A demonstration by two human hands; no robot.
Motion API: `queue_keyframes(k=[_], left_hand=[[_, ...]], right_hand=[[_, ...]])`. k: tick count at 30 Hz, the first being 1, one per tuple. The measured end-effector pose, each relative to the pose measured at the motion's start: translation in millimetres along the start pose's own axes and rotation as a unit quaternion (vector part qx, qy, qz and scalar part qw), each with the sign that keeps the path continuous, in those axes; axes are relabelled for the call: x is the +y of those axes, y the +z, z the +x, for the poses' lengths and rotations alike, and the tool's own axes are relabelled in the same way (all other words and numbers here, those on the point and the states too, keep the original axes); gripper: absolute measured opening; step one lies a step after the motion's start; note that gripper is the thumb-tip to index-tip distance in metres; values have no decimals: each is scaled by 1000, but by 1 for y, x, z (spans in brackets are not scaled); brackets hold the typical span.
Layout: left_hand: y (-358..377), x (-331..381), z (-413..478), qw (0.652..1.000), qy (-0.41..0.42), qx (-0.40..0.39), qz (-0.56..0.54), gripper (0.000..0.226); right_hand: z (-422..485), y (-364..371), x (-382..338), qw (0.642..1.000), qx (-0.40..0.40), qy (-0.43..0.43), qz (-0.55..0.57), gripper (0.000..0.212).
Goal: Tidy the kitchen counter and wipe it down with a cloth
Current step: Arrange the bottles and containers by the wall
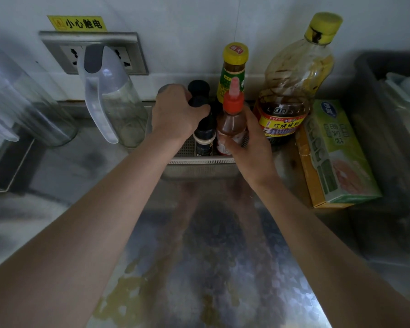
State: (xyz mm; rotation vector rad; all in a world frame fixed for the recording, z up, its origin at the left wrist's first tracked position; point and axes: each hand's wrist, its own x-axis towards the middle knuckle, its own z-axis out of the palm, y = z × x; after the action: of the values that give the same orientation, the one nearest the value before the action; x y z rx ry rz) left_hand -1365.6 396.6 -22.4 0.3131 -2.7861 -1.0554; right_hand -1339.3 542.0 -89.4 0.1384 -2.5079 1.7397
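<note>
A shallow perforated metal tray [199, 160] sits at the back of the steel counter [199, 256] and holds several condiment bottles. My left hand [175, 112] grips a dark bottle with a black cap [203, 136] standing in the tray. My right hand [251, 143] holds a chili sauce bottle with a red nozzle cap [231, 114] right beside it. Behind them stand another black cap [198, 87] and a yellow-lidded jar with a green label [232, 69]. No cloth is in view.
A large sauce bottle with a yellow cap [291, 86] stands right of the tray. A green and yellow box [334, 159] lies further right, beside a grey bin [393, 114]. Two clear pitchers [111, 98] [21, 98] stand at the left, before a wall socket [92, 53].
</note>
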Motion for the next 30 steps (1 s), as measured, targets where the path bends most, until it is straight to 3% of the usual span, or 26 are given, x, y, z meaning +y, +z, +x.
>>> queue_keyframes(k=[5, 9, 13, 15, 19, 25, 30], left_hand=[[6, -5, -8, 999, 13, 27, -24, 47], [4, -19, -23, 997, 25, 36, -65, 44], [-14, -40, -62, 985, 20, -1, -173, 23], [-28, -52, -94, 978, 0, -25, -206, 22], [-60, -80, -158, 967, -40, -59, -244, 16], [-125, -106, -258, 956, -98, -78, -264, 14], [-172, -112, -339, 949, -160, -18, -269, 11]], right_hand=[[0, 0, 1, 1000, -7, 5, 12, 75], [-5, -3, -6, 1000, 21, 14, -14, 82], [-30, -20, -26, 999, 41, -9, -33, 46], [-53, -26, -31, 998, 38, 25, -36, 39], [-111, -28, -43, 995, -19, 98, -26, 25], [-200, -23, -89, 983, -137, 124, -15, 21], [-261, -17, -122, 967, -207, 147, -5, 20]])
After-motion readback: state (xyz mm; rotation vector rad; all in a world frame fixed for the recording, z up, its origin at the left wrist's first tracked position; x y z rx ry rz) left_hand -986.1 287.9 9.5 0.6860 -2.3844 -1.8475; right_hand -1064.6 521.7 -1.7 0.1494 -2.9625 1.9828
